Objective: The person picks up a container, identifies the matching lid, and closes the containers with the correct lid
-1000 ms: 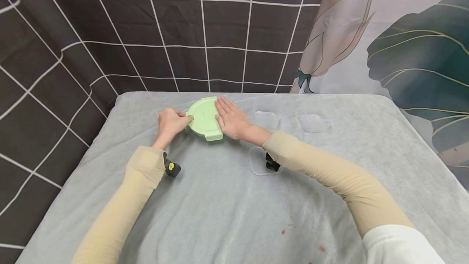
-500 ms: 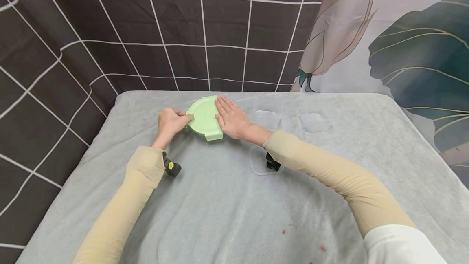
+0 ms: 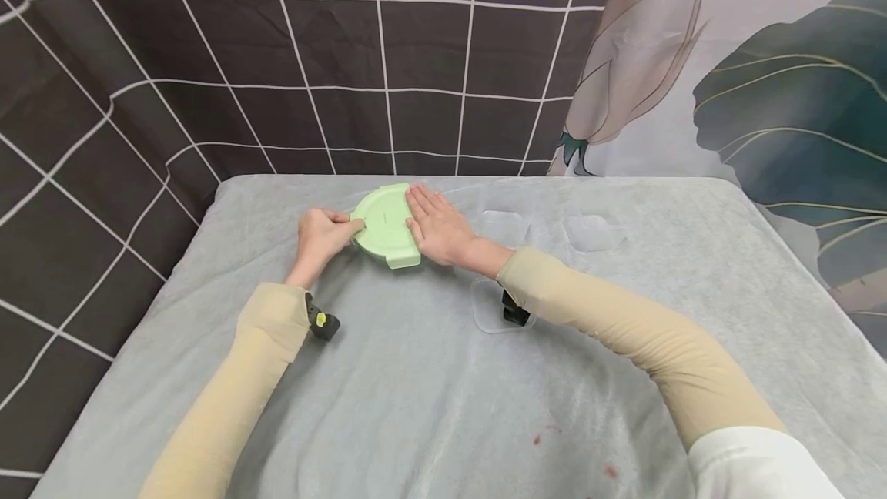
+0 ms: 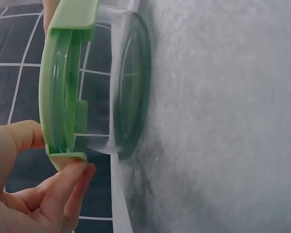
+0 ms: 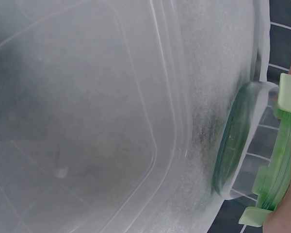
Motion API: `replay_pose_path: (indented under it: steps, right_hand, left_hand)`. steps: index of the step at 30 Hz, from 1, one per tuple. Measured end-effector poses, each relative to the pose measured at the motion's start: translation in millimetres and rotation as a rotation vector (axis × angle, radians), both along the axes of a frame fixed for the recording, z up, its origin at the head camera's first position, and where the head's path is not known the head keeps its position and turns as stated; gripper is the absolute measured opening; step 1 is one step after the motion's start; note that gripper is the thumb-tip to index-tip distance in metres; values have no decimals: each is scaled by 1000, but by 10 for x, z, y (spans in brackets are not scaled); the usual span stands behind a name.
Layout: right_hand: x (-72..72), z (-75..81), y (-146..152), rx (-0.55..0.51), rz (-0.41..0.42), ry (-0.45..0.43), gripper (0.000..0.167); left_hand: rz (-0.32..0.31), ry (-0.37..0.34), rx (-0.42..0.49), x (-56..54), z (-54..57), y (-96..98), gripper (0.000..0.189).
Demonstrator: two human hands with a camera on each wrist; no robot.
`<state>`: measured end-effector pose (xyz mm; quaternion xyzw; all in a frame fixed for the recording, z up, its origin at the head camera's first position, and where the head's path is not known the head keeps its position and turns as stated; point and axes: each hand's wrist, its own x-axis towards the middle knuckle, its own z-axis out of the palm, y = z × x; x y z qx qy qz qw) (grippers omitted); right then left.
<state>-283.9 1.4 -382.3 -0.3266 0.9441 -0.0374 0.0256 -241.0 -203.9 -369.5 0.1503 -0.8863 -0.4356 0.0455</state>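
A round glass food container [image 4: 132, 82] with a light green snap lid [image 3: 383, 228] stands near the far edge of the cloth-covered table. My left hand [image 3: 323, 237] pinches a side flap [image 4: 68, 159] of that lid, thumb on top and fingertips underneath, as the left wrist view shows. Stretched out flat, the fingers of my right hand [image 3: 443, 231] lie on the lid's right part. The lid sits on the glass rim, and its flaps stick outward in both wrist views. Where my right palm covers the lid, its edge is hidden.
Several clear plastic pieces lie on the grey cloth: one at the back [image 3: 504, 226], one to its right [image 3: 594, 234], and a square one [image 3: 488, 308] under my right wrist. A dark gridded curtain [image 3: 430, 52] hangs behind the table.
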Motion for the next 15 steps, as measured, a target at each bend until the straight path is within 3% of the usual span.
replay_pose_path:
  steps: [8, 15]
  right_hand:
    - [7, -3, -4, -1, 4, -1, 58]
    - [10, -19, -1, -9, 5, 5, 59]
  left_hand:
    - [-20, -36, 5, 13, 25, -16, 37]
    - [-41, -41, -45, 8, 58, 5, 41]
